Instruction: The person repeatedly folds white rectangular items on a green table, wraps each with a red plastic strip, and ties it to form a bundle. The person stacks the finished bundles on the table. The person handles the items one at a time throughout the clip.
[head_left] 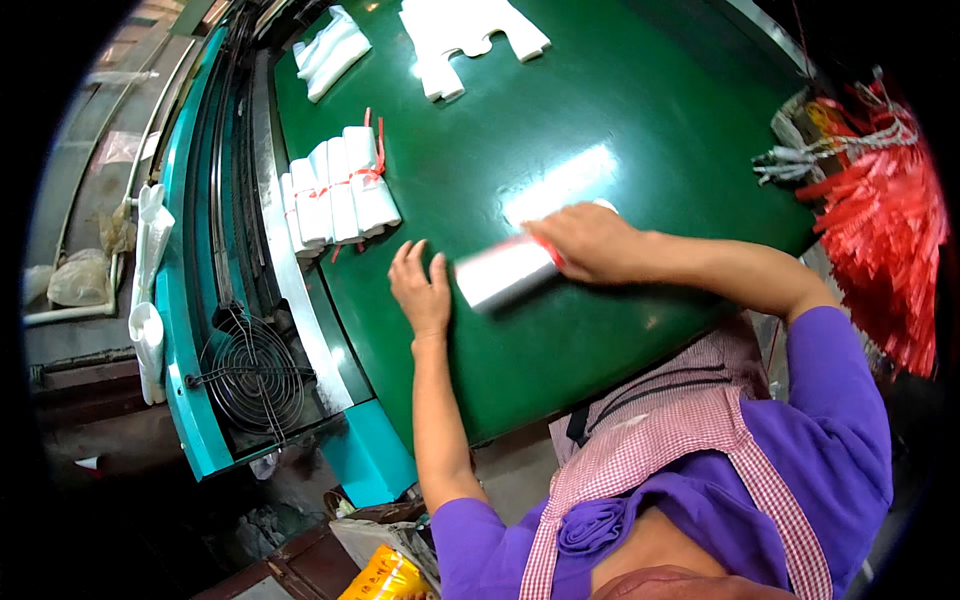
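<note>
My right hand (590,245) is closed round one end of a rolled white plastic bag (503,277), which is smeared by motion. Some red shows at the gripped end of the roll. My left hand (420,290) lies open on the green tabletop (660,130), fingers spread, just left of the roll and apart from it. Beyond the left hand sits a row of several white rolls (345,190) bound with red strips. Farther off, flat white handled bags (470,40) are spread at the table's far side, and a folded white bag (335,55) rests at the far left.
A thick bunch of red plastic strips (885,220) hangs at the table's right, tied with whitish cord. Along the left edge runs a teal machine frame (195,370) with a round wire guard (255,375). A yellow package (388,577) stands below, near my left arm.
</note>
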